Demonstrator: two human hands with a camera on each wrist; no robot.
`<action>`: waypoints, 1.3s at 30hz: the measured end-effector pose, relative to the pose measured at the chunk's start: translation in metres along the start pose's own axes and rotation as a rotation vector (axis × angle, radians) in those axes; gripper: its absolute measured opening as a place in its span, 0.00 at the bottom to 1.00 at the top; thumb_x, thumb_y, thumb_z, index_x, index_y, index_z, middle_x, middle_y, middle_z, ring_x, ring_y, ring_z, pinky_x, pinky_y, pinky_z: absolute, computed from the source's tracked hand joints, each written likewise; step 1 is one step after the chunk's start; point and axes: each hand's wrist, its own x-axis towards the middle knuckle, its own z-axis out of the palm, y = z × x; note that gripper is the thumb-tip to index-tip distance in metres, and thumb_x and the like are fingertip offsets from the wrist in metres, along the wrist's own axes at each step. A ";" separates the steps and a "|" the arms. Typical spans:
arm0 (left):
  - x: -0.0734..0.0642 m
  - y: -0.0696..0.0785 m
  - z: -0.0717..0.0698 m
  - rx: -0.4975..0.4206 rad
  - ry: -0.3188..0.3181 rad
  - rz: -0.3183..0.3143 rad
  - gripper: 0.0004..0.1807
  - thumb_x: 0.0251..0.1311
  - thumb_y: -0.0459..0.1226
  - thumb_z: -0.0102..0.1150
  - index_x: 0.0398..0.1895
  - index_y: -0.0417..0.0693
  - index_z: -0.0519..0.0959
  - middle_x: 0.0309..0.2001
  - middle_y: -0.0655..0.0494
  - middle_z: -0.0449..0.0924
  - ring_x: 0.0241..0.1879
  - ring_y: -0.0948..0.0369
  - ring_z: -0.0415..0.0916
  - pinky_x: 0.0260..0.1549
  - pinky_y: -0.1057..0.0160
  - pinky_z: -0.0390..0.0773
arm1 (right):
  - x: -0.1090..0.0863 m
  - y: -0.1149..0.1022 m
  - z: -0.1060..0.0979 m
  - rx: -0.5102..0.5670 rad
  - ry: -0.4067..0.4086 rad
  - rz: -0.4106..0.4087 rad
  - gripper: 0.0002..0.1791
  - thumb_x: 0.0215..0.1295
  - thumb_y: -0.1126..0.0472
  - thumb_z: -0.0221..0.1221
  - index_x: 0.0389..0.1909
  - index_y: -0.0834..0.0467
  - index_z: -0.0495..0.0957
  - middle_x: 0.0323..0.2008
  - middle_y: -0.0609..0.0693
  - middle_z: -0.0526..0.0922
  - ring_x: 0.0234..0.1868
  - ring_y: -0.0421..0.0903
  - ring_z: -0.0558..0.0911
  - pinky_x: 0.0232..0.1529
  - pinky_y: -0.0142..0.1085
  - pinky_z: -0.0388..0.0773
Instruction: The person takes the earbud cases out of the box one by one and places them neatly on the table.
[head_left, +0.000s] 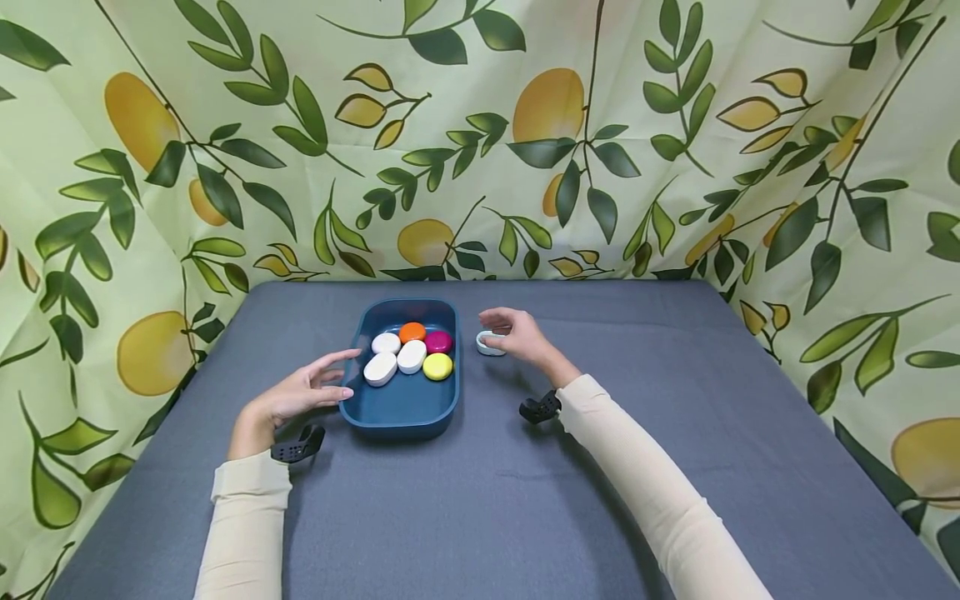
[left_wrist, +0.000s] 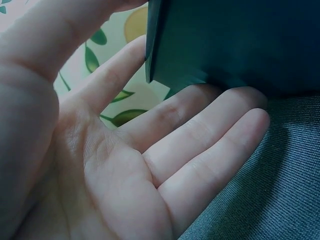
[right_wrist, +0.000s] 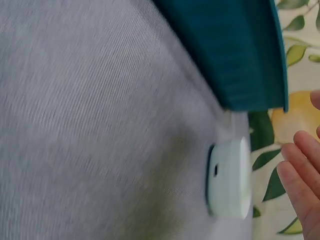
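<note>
A deep blue bin [head_left: 401,408] stands on the table with several rounded pieces in it. My left hand [head_left: 300,394] is at the bin's left side, fingers loosely extended; in the left wrist view fingertips [left_wrist: 250,97] lie against the bin's wall, low near the cloth. Right of the bin sits a small pale oval case [right_wrist: 230,180] with a dark slot in its side. My right hand [head_left: 525,337] hovers over the case with relaxed fingers, partly covering it in the head view. In the right wrist view, the fingers [right_wrist: 295,185] are apart from the case.
Inside the bin lie white oval pieces [head_left: 381,369], an orange one [head_left: 412,332], a magenta one [head_left: 438,342] and a yellow one [head_left: 437,367]. A grey-blue cloth [head_left: 420,517] covers the table. Leaf-and-fruit patterned curtain [head_left: 480,150] surrounds its back and sides.
</note>
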 end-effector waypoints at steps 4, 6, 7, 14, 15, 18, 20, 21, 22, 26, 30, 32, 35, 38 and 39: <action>-0.001 0.000 0.000 0.008 0.000 -0.003 0.41 0.64 0.42 0.58 0.76 0.52 0.49 0.77 0.32 0.38 0.74 0.32 0.40 0.66 0.32 0.60 | 0.001 -0.012 0.006 0.024 -0.020 -0.017 0.24 0.59 0.68 0.63 0.57 0.70 0.73 0.55 0.68 0.79 0.57 0.60 0.80 0.63 0.49 0.75; -0.001 0.001 0.000 0.008 -0.002 -0.004 0.41 0.64 0.42 0.58 0.76 0.51 0.49 0.76 0.31 0.38 0.74 0.32 0.40 0.66 0.33 0.61 | 0.000 -0.019 0.010 0.029 -0.030 -0.020 0.24 0.59 0.67 0.63 0.57 0.70 0.74 0.55 0.67 0.80 0.57 0.59 0.80 0.63 0.48 0.76; -0.001 0.001 0.000 0.009 -0.002 -0.006 0.41 0.64 0.42 0.58 0.76 0.51 0.49 0.76 0.31 0.39 0.74 0.32 0.40 0.66 0.34 0.61 | 0.000 -0.022 0.012 0.027 -0.036 -0.025 0.24 0.59 0.67 0.63 0.57 0.69 0.74 0.54 0.66 0.80 0.56 0.59 0.80 0.62 0.48 0.76; 0.000 0.000 -0.001 -0.017 0.000 0.002 0.42 0.63 0.42 0.59 0.76 0.52 0.49 0.76 0.31 0.39 0.75 0.33 0.40 0.66 0.37 0.64 | -0.005 -0.044 0.030 0.010 -0.114 -0.076 0.24 0.60 0.67 0.63 0.57 0.68 0.74 0.55 0.66 0.80 0.56 0.58 0.80 0.61 0.45 0.78; 0.000 -0.001 -0.001 -0.021 -0.001 0.005 0.42 0.64 0.42 0.59 0.76 0.52 0.49 0.76 0.31 0.39 0.75 0.33 0.40 0.66 0.38 0.64 | -0.005 -0.047 0.033 0.009 -0.128 -0.081 0.24 0.60 0.67 0.63 0.57 0.68 0.73 0.55 0.66 0.80 0.56 0.59 0.80 0.61 0.45 0.78; 0.001 -0.002 -0.001 -0.021 -0.001 0.006 0.42 0.64 0.41 0.59 0.76 0.52 0.49 0.76 0.30 0.40 0.75 0.33 0.41 0.66 0.38 0.65 | -0.006 -0.052 0.041 0.010 -0.164 -0.091 0.24 0.60 0.67 0.63 0.57 0.69 0.73 0.55 0.66 0.80 0.56 0.60 0.80 0.61 0.47 0.78; 0.001 -0.003 -0.001 -0.028 -0.003 0.004 0.41 0.64 0.41 0.59 0.76 0.52 0.49 0.76 0.29 0.40 0.75 0.33 0.40 0.66 0.39 0.65 | -0.007 -0.054 0.046 0.009 -0.187 -0.103 0.24 0.60 0.67 0.62 0.57 0.69 0.73 0.54 0.66 0.80 0.55 0.59 0.80 0.61 0.46 0.78; 0.001 -0.003 -0.001 -0.031 -0.004 0.005 0.42 0.64 0.41 0.59 0.76 0.52 0.49 0.75 0.29 0.40 0.75 0.33 0.40 0.66 0.39 0.65 | -0.007 -0.055 0.049 0.005 -0.197 -0.111 0.24 0.60 0.67 0.62 0.57 0.69 0.73 0.54 0.65 0.80 0.55 0.59 0.80 0.60 0.45 0.78; 0.001 -0.004 -0.001 -0.033 -0.006 0.005 0.42 0.64 0.41 0.59 0.76 0.52 0.49 0.75 0.29 0.40 0.75 0.33 0.40 0.66 0.39 0.65 | -0.007 -0.056 0.051 0.001 -0.204 -0.119 0.24 0.59 0.67 0.62 0.57 0.69 0.74 0.54 0.65 0.81 0.55 0.58 0.81 0.60 0.44 0.79; 0.002 -0.004 -0.002 -0.022 -0.005 0.009 0.42 0.63 0.42 0.60 0.76 0.53 0.49 0.76 0.29 0.40 0.75 0.33 0.40 0.66 0.38 0.64 | -0.009 -0.059 0.060 -0.014 -0.219 -0.151 0.23 0.59 0.67 0.62 0.55 0.69 0.74 0.53 0.64 0.82 0.54 0.56 0.82 0.58 0.38 0.81; 0.002 -0.004 -0.001 -0.017 -0.004 0.011 0.42 0.63 0.42 0.60 0.76 0.53 0.49 0.76 0.30 0.40 0.75 0.33 0.40 0.66 0.38 0.65 | -0.008 -0.061 0.068 -0.031 -0.209 -0.153 0.22 0.58 0.67 0.63 0.54 0.69 0.75 0.52 0.64 0.82 0.53 0.56 0.82 0.58 0.39 0.81; 0.002 -0.004 -0.001 -0.018 -0.004 0.010 0.42 0.63 0.43 0.60 0.76 0.53 0.49 0.76 0.30 0.40 0.75 0.33 0.41 0.66 0.38 0.65 | -0.007 -0.062 0.073 -0.038 -0.199 -0.136 0.22 0.58 0.68 0.63 0.54 0.68 0.75 0.52 0.62 0.82 0.54 0.55 0.82 0.58 0.41 0.80; 0.002 -0.003 -0.001 -0.011 -0.003 0.010 0.42 0.64 0.43 0.59 0.76 0.54 0.49 0.76 0.30 0.40 0.75 0.33 0.41 0.66 0.37 0.64 | -0.004 -0.062 0.081 -0.046 -0.187 -0.103 0.23 0.58 0.67 0.64 0.55 0.68 0.75 0.54 0.62 0.82 0.55 0.55 0.82 0.59 0.42 0.79; 0.001 -0.003 -0.001 -0.008 -0.005 0.007 0.41 0.64 0.42 0.59 0.76 0.53 0.49 0.76 0.30 0.40 0.74 0.33 0.41 0.66 0.37 0.64 | 0.000 -0.064 0.089 -0.054 -0.175 -0.079 0.24 0.58 0.67 0.64 0.56 0.68 0.75 0.55 0.62 0.82 0.57 0.55 0.81 0.61 0.42 0.78; 0.001 -0.003 -0.001 -0.010 -0.004 0.005 0.41 0.64 0.42 0.59 0.76 0.53 0.49 0.76 0.30 0.40 0.74 0.33 0.41 0.66 0.37 0.64 | 0.002 -0.065 0.092 -0.057 -0.169 -0.075 0.24 0.58 0.67 0.64 0.56 0.68 0.75 0.55 0.62 0.81 0.57 0.55 0.81 0.61 0.42 0.78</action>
